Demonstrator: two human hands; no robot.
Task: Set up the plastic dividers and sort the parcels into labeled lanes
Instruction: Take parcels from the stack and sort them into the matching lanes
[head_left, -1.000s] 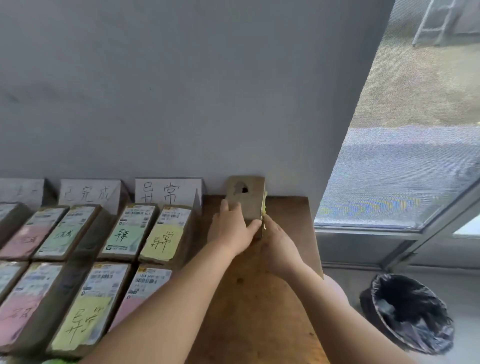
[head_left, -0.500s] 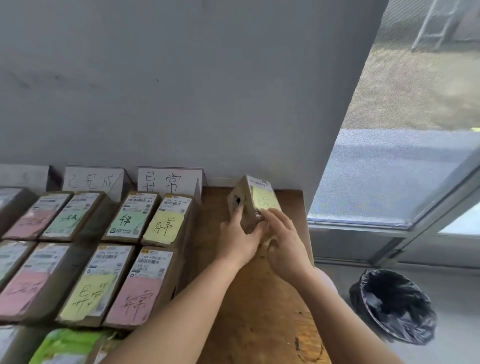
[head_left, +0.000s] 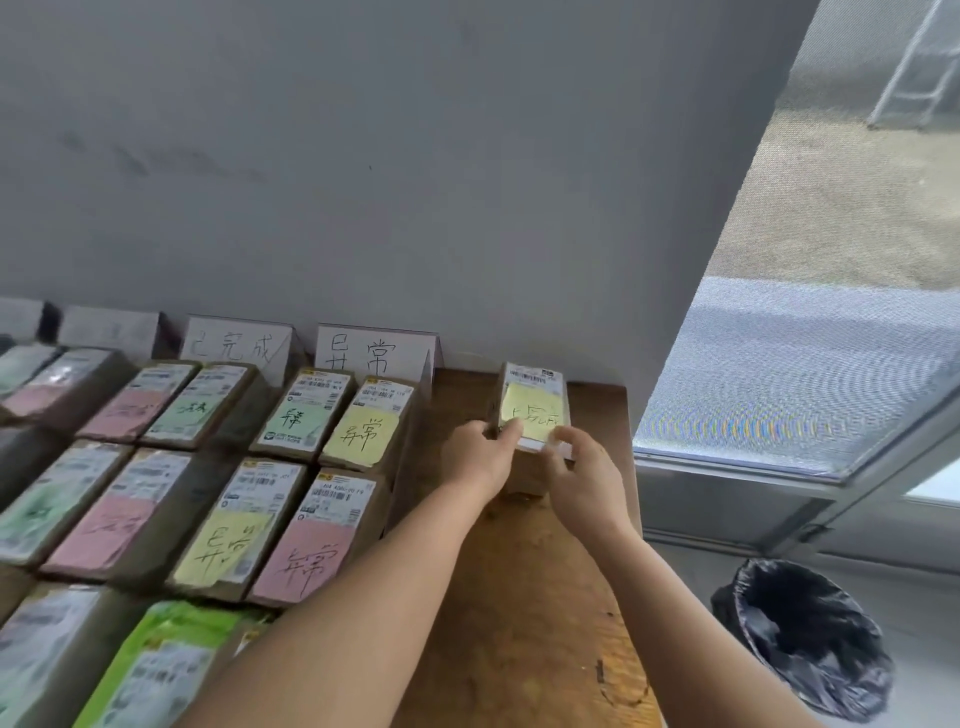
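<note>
A small cardboard parcel (head_left: 532, 397) with a white shipping label and a yellow handwritten note lies label-up at the far right of the wooden table (head_left: 519, 597), near the wall. My left hand (head_left: 480, 457) grips its near left edge, thumb on the yellow note. My right hand (head_left: 584, 475) pinches its near right corner. Left of it, several parcels (head_left: 358, 423) with pink, green and yellow notes lie in rows. White folded lane signs (head_left: 371, 351) with handwritten characters stand against the wall behind them.
A grey wall (head_left: 415, 182) rises directly behind the table. A window (head_left: 805, 389) and its sill are to the right. A bin with a black bag (head_left: 802, 634) stands on the floor beside the table's right edge. A green-wrapped parcel (head_left: 156, 660) lies at the near left.
The parcel stood on edge against the wall a second ago; both hands have turned it so its label and yellow note face up. The view shifted right and down slightly.
</note>
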